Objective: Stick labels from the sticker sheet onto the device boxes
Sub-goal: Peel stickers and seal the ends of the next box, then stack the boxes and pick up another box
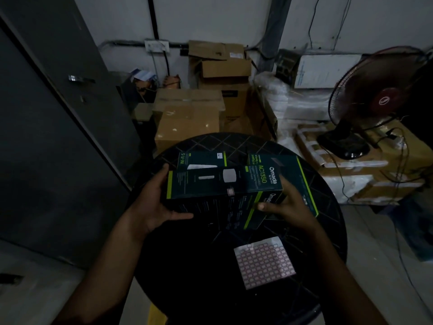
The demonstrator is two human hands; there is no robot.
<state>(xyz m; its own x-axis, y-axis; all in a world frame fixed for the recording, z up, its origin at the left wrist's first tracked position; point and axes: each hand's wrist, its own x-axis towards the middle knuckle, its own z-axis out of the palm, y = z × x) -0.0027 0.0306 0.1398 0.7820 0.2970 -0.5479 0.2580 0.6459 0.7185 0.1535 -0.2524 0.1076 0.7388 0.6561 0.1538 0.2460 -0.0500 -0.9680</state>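
I hold a dark Omada AC1350 device box (222, 184) above a round black table (182, 266). My left hand (154, 202) grips its left end, fingers over the top edge and thumb underneath. My right hand (288, 207) grips its right end. A small pink label (230, 191) sits on the box's lower front edge. A Wi-Fi 5 box (201, 159) lies behind it, and a switch box (293, 170) lies to the right. The sticker sheet (264, 262), a grid of pink labels, lies on the table near me, right of centre.
Brown cardboard cartons (187, 113) are stacked behind the table. A dark pedestal fan (375, 99) stands on wrapped boxes at the right. A grey metal cabinet (58, 113) fills the left side. Loose cables (403, 231) hang at the right.
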